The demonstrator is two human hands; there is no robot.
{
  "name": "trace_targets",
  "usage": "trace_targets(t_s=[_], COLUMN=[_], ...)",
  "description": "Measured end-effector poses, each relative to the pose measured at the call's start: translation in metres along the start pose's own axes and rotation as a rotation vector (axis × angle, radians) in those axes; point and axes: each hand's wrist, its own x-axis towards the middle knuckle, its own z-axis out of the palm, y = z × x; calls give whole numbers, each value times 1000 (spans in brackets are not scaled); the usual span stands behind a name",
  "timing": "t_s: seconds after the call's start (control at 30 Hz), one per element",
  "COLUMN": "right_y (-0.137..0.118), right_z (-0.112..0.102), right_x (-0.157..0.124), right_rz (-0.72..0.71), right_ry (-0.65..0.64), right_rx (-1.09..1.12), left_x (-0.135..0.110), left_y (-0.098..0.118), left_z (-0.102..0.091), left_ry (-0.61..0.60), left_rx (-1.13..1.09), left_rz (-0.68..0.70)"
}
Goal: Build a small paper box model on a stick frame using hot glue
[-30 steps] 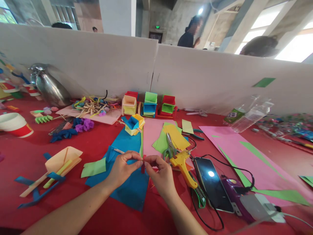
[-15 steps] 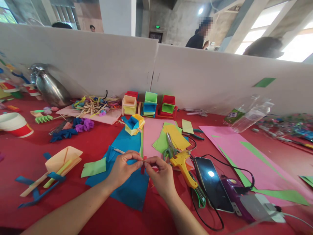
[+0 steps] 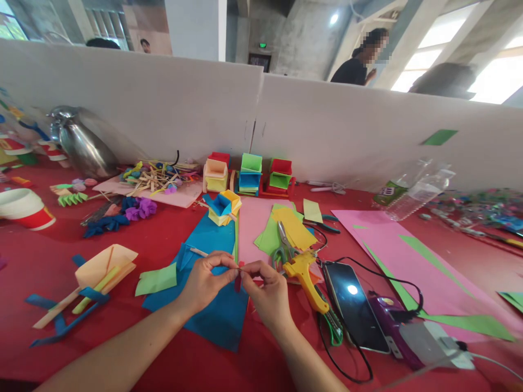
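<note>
My left hand point(image 3: 204, 284) and my right hand point(image 3: 267, 294) meet low in the middle of the head view, above a blue paper sheet point(image 3: 212, 310) on the red table point(image 3: 49, 256). Both pinch a small red paper strip point(image 3: 238, 279) between thumb and fingertips, with the strip hanging down between them. A thin wooden stick point(image 3: 199, 252) lies just behind my left hand. A yellow glue gun point(image 3: 305, 276) and green-handled scissors point(image 3: 283, 246) lie right of my right hand.
A phone point(image 3: 354, 305) and a purple device point(image 3: 394, 326) with cables sit at the right. Folded paper boxes point(image 3: 250, 174) line the white divider point(image 3: 327, 125). A plastic bottle point(image 3: 412, 190), pink paper point(image 3: 392, 256), a steel kettle point(image 3: 81, 141) and craft scraps surround them. A person stands beyond the divider.
My hands hold nearly the same pose on the red strip. The person beyond the divider has walked to the right.
</note>
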Motion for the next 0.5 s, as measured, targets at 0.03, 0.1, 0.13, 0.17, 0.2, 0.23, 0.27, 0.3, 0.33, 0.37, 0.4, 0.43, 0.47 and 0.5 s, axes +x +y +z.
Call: trace_targets(t_s=[0.03, 0.1, 0.13, 0.17, 0.2, 0.23, 0.27, 0.3, 0.33, 0.37, 0.4, 0.43, 0.47, 0.5], right_y=[0, 1, 1, 1, 2, 2, 2, 3, 3, 3, 3, 3, 3, 3], right_z=[0, 1, 1, 1, 1, 1, 1, 1, 1, 1, 0, 0, -1, -1], right_x=[0, -1, -1, -1, -1, -1, -1, -1, 0, 0, 0, 0, 1, 1], right_rz=[2, 7, 10, 16, 23, 29, 31, 30, 24, 14, 1, -12, -22, -28], right_ry=[1, 1, 1, 4, 5, 8, 14, 20, 27, 35, 45, 56, 66, 77], right_rx=[7, 21, 27, 33, 38, 41, 41, 35, 25, 11, -5, -20, -32, -40], left_x=[0, 0, 0, 1, 1, 1, 1, 1, 1, 1, 1, 1, 1, 1], left_y=[0, 0, 0, 0, 0, -1, -1, -1, -1, -2, -2, -2, -1, 0], left_z=[0, 0, 0, 1, 1, 1, 2, 2, 2, 3, 3, 3, 2, 2], left_ry=[1, 3, 5, 9, 15, 24, 33, 41, 46, 50, 53, 54, 53, 49], left_rx=[3, 5, 2, -4, -12, -24, -37, -51, -64, -75, -82, -84, -78, -67], left_rz=[1, 2, 1, -2, -6, -12, -21, -34, -50, -69, -86, -100, -106, -105])
